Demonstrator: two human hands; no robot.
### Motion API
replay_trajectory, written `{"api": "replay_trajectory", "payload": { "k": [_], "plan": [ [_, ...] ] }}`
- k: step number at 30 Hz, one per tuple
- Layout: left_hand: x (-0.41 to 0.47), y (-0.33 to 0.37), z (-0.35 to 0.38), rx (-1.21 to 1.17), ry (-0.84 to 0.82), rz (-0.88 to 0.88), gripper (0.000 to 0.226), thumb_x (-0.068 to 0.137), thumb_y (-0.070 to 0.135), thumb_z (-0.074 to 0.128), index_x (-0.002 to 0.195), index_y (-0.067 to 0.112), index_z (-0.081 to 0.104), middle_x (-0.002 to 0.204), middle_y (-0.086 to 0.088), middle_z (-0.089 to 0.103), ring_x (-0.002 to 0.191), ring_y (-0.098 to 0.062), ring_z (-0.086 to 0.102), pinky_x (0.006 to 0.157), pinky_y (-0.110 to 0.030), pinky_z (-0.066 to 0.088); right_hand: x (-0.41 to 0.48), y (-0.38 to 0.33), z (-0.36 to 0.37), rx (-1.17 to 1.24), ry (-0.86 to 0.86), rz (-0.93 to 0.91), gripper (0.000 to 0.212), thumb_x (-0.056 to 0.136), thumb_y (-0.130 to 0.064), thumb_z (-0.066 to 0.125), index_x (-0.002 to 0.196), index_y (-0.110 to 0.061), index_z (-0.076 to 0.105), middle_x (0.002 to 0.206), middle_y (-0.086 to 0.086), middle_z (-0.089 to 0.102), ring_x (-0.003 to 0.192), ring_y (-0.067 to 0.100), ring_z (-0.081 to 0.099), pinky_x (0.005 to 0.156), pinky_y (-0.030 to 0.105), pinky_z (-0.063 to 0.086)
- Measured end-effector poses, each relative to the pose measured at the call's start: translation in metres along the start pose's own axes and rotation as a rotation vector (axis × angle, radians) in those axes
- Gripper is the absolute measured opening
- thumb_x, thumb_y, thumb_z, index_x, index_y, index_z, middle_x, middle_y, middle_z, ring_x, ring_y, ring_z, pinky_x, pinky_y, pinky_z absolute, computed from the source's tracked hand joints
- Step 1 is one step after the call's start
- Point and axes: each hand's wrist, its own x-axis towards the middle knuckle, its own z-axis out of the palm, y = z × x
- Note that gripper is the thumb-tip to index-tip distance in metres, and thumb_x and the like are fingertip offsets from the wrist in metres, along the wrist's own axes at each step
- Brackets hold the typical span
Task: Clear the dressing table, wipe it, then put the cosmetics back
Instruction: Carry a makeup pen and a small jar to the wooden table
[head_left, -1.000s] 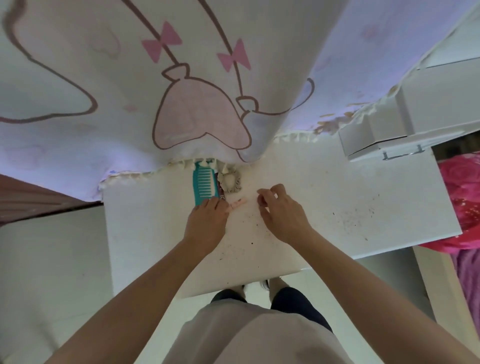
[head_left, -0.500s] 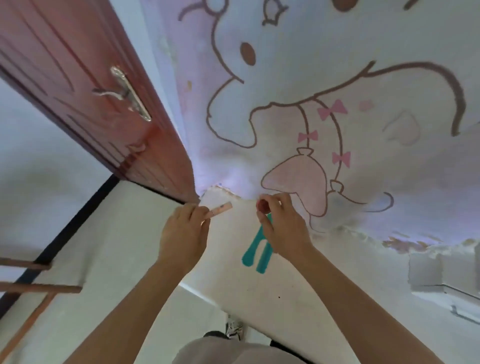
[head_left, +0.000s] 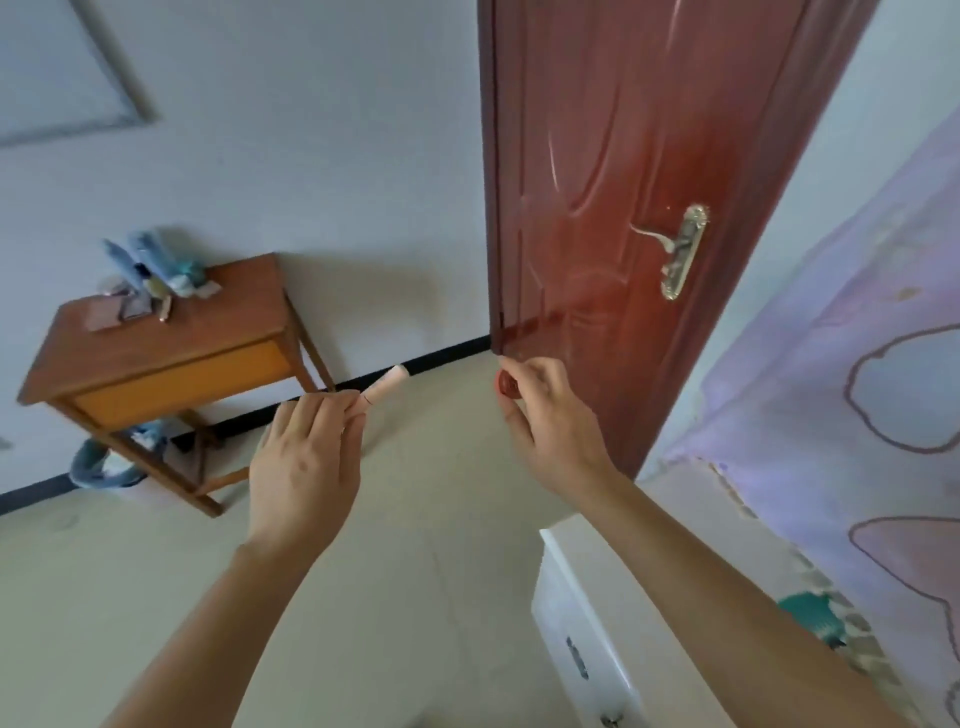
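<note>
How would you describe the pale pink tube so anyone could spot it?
Start at the red-brown door, then drop to the two raised hands before it. The left hand pinches the pale pink tube at its fingertips, pointing up toward the door; the right hand holds something small and dark red instead.

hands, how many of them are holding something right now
2. The left hand pinches a pink tube at its fingertips; the right hand grips a small dark red item, mostly hidden in the fingers.
</note>
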Motion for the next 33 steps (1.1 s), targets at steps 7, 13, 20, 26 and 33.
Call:
{"api": "replay_trajectory", "payload": {
  "k": [7,13,20,26,33],
  "plan": [
    [0.013,-0.160,-0.038,0.086,0.044,-0.106,0.029,0.100,0.024,0.045,0.109,0.005,0.063,0.092,-0.010,0.061,0.075,-0.024,0.047,0.056,-0.039,0.041,0.107,-0.104,0.104,-0.034,-0.058,-0.164,0.044,0.101,-0.024,0.050,0.144,-0.022,0.039,0.126,0.001,0.042,0.081,0.019,0.061,0.059,0.034,0.054],
    [0.048,-0.252,-0.043,0.141,0.038,-0.157,0.029,0.099,0.025,0.044,0.110,0.007,0.063,0.091,-0.009,0.061,0.074,-0.024,0.049,0.056,-0.036,0.042,0.169,-0.161,0.178,-0.007,-0.118,-0.232,0.045,0.103,-0.033,0.038,0.147,-0.023,0.036,0.130,0.002,0.041,0.083,0.016,0.061,0.060,0.025,0.051],
    [0.088,-0.326,0.008,0.168,0.024,-0.173,0.019,0.100,0.019,0.051,0.109,0.008,0.064,0.091,-0.008,0.061,0.074,-0.024,0.049,0.057,-0.034,0.041,0.241,-0.165,0.254,0.048,-0.153,-0.241,0.044,0.103,-0.033,0.041,0.147,-0.024,0.038,0.128,0.001,0.043,0.082,0.013,0.060,0.059,0.021,0.049],
    [0.163,-0.403,0.069,0.242,-0.003,-0.173,0.024,0.098,0.021,0.049,0.111,0.009,0.065,0.095,-0.006,0.063,0.076,-0.024,0.051,0.058,-0.033,0.041,0.350,-0.148,0.327,0.086,-0.170,-0.266,0.041,0.103,-0.031,0.045,0.143,-0.022,0.042,0.125,0.002,0.045,0.084,0.017,0.062,0.055,0.024,0.047],
    [0.265,-0.496,0.098,0.285,0.026,-0.244,0.024,0.095,0.022,0.051,0.108,0.009,0.066,0.096,-0.005,0.064,0.079,-0.025,0.056,0.060,-0.037,0.047,0.504,-0.162,0.393,0.139,-0.193,-0.341,0.041,0.101,-0.029,0.049,0.141,-0.023,0.044,0.125,-0.002,0.044,0.088,0.014,0.060,0.061,0.024,0.054]
  ]
}}
